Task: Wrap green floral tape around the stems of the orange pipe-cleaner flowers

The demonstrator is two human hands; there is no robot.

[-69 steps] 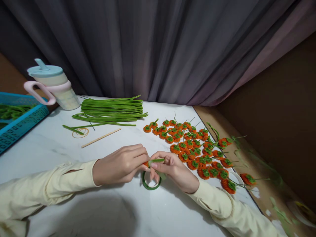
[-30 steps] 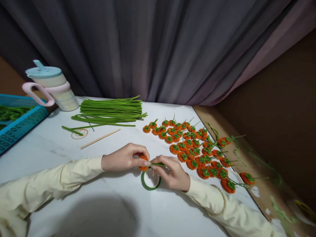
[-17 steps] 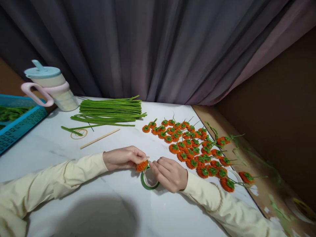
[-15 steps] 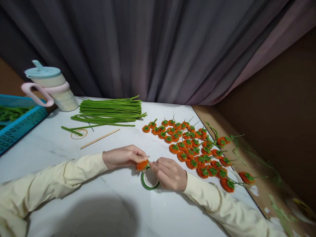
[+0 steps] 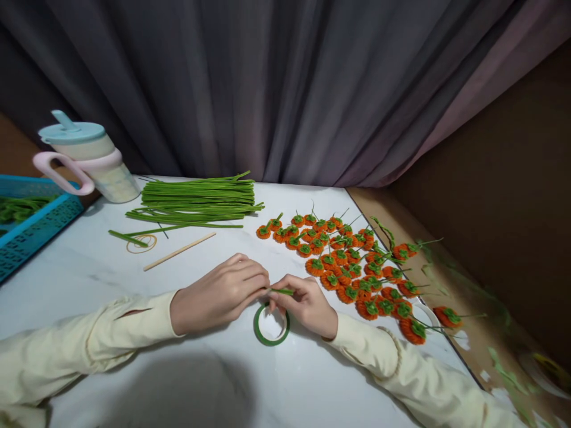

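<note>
My left hand (image 5: 223, 295) is closed, palm down, and its curled fingers hide what they hold; no orange shows there now. My right hand (image 5: 307, 303) pinches a short green stem (image 5: 285, 291) between thumb and forefinger. Its left end meets my left fingertips. Just below the hands a roll of green tape (image 5: 257, 331) lies flat on the table, partly overlapped by my right fingers. Right of my hands lie many small fuzzy orange pumpkin-like pieces (image 5: 330, 279) with green tops, several with thin stems sticking out.
Behind my hands lie a bundle of green pipe cleaners (image 5: 196, 196), a wooden stick (image 5: 179, 252) and rubber bands (image 5: 141, 244). A lidded tumbler (image 5: 113, 178) and a blue basket (image 5: 40, 238) stand at the left. A dark curtain (image 5: 223, 89) hangs behind the white table (image 5: 178, 380).
The orange piece seen in my left fingers has gone out of sight. My left hand has turned palm down, and my right hand has turned, now showing a green stem in its pinch.
</note>
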